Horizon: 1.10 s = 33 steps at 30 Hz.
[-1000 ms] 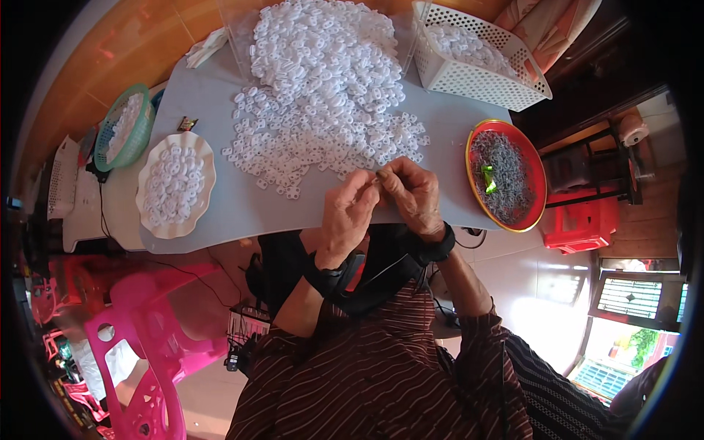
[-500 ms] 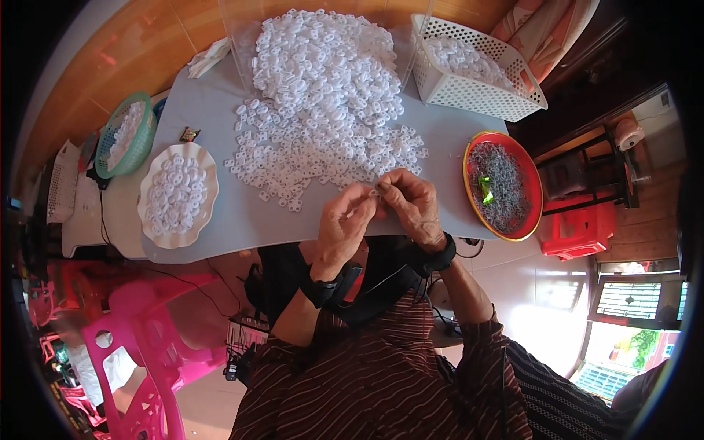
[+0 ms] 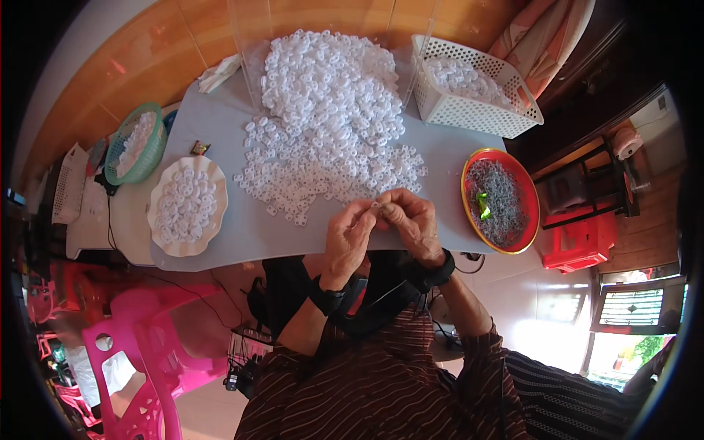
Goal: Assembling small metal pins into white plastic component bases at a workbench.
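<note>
My left hand (image 3: 349, 238) and my right hand (image 3: 414, 227) meet fingertip to fingertip above the near edge of the grey table (image 3: 257, 238). Both are closed in a pinch. Whatever lies between the fingertips is tiny, pale and mostly hidden, so I cannot make it out. Just beyond them spreads a large heap of small white plastic pieces (image 3: 330, 95), with holes showing in many. On the right, a red bowl (image 3: 533, 202) with a yellow rim holds many fine grey metal bits (image 3: 506, 209) and a shiny green wrapper (image 3: 483, 206).
More white pieces fill a scalloped plate (image 3: 218, 220) on the left, a green basket (image 3: 155, 150) and a white perforated basket (image 3: 469, 117) at the back right. A small wrapper (image 3: 200, 148) lies above the plate. Pink chairs (image 3: 139, 330) and a red stool (image 3: 579, 246) stand on the floor.
The whole view has shifted, so the table and its contents sit slightly lower in the picture. My hands stay pinched together, with only slight finger movement.
</note>
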Available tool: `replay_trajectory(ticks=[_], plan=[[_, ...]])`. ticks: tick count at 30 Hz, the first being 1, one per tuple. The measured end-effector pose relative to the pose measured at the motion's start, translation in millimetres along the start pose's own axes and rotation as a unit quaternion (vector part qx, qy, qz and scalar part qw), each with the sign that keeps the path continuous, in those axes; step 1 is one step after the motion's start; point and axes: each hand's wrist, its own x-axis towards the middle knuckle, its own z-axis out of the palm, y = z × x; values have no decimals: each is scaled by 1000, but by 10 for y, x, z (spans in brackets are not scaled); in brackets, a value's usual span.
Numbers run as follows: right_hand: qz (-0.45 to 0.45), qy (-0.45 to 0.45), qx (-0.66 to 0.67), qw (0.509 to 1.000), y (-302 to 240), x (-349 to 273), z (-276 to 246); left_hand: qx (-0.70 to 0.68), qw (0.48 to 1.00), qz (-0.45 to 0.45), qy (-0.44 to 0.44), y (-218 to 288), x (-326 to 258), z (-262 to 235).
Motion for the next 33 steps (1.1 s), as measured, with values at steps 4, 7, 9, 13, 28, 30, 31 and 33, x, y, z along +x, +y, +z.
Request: replay_trajectory(ticks=[4, 7, 9, 13, 28, 30, 31, 33], plan=[[-20, -23, 13, 999, 92, 4, -72, 98, 993, 61, 7, 41, -8, 27], [-36, 14, -1, 999, 85, 7, -34, 125, 989, 66, 29, 74, -13, -14], [-37, 47, 25, 998, 94, 30, -1, 134, 987, 69, 53, 90, 10, -76], [14, 83, 79, 993, 89, 26, 16, 378, 890, 216, 133, 153, 182, -191], [-24, 52, -23, 998, 122, -16, 45, 570, 789, 190, 124, 55, 310, -78], [-22, 57, -17, 998, 105, -7, 49, 561, 795, 195, 125, 50, 331, -86], [-21, 58, -12, 998, 102, -8, 52, 551, 800, 199, 129, 54, 336, -86], [-19, 62, -22, 998, 118, -17, 32, 537, 798, 237, 138, 102, 327, -73]])
